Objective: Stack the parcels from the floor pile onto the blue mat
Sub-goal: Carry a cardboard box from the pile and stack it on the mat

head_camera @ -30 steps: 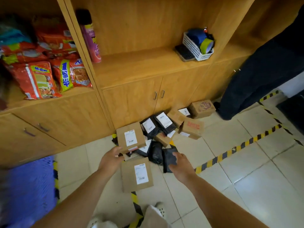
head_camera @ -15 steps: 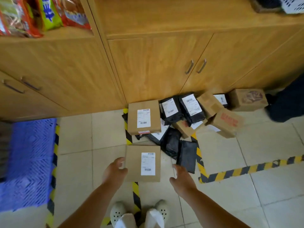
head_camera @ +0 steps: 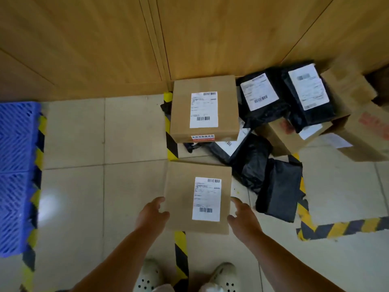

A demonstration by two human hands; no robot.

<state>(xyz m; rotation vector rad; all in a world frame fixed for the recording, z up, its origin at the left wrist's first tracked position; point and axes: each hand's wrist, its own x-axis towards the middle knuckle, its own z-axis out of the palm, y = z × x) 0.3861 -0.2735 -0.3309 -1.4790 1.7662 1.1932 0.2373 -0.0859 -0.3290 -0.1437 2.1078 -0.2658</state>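
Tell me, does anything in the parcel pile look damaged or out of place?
No damage shows. The black plastic mailer bags and brown cardboard boxes lie jumbled, several tilted across the yellow-black floor tape. The blue plastic mat carries no parcel where visible.

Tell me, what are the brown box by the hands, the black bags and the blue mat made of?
Brown box: likely cardboard, matte, paper label stuck on. Black bags: probably thin plastic film, crinkled with a slight sheen. Blue mat: seemingly moulded plastic with a ribbed lattice.

Blue mat [head_camera: 16, 175] cut off left.
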